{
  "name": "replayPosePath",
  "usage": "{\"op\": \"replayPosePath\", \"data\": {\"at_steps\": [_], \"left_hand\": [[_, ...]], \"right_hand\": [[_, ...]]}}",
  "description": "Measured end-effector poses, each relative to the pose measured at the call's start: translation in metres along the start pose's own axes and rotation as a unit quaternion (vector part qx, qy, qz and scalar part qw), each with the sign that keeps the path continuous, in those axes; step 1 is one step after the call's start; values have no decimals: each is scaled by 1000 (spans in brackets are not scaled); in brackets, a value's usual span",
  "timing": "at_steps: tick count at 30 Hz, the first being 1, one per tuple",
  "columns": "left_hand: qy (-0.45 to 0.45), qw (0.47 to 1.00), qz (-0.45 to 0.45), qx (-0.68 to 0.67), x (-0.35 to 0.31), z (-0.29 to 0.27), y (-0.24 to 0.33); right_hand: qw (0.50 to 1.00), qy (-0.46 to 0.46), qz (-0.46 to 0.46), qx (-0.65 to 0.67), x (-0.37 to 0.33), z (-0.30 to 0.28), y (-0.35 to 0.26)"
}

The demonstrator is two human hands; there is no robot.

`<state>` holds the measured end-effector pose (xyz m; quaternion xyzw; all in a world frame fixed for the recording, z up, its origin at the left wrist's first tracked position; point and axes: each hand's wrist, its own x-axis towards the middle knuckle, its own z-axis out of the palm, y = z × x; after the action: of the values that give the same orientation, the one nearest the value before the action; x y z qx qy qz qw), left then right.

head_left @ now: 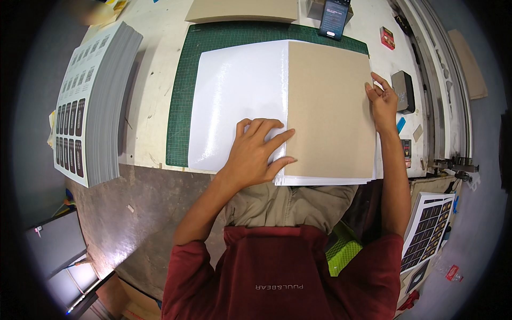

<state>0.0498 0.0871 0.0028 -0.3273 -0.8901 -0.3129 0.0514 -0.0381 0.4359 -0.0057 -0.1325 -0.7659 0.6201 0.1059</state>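
Note:
A flat brown board lies over a stack of white sheets in front of me, the sheets' edges showing below it. To its left spreads a glossy white sheet, meeting the board along a straight upright line. My left hand presses on the white sheet with fingers spread, its index finger and thumb reaching over onto the board's left edge. At the right edge of the board my right hand has bent fingers, with its fingertips gripping the margin. What lies beneath those fingertips is hidden.
A green cutting mat lies under the sheets. Left stands a tall stack of printed sheets. Brown boards and a phone are at the back. Right are a small red box, a black block and metal rails.

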Motion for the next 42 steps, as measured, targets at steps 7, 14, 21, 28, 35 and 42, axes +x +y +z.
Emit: {"op": "replayPosePath", "data": {"at_steps": [7, 14, 21, 28, 35, 42], "left_hand": [[-2, 1000, -4, -5, 1, -1, 0], [-3, 1000, -4, -7, 2, -2, 0], [-1, 1000, 0, -6, 2, 0, -2], [-5, 1000, -3, -12, 1, -1, -2], [-19, 999, 1, 27, 3, -4, 3], [-12, 998, -7, 57, 3, -6, 10]], "right_hand": [[1000, -8, 6, 0, 2, -2, 4], [1000, -12, 16, -2, 0, -1, 0], [1000, -9, 11, -17, -2, 0, 0], [999, -10, 13, -29, -2, 1, -2], [831, 108, -224, -497, -20, 1, -25], [819, -103, -342, -448, -117, 31, -40]]}}
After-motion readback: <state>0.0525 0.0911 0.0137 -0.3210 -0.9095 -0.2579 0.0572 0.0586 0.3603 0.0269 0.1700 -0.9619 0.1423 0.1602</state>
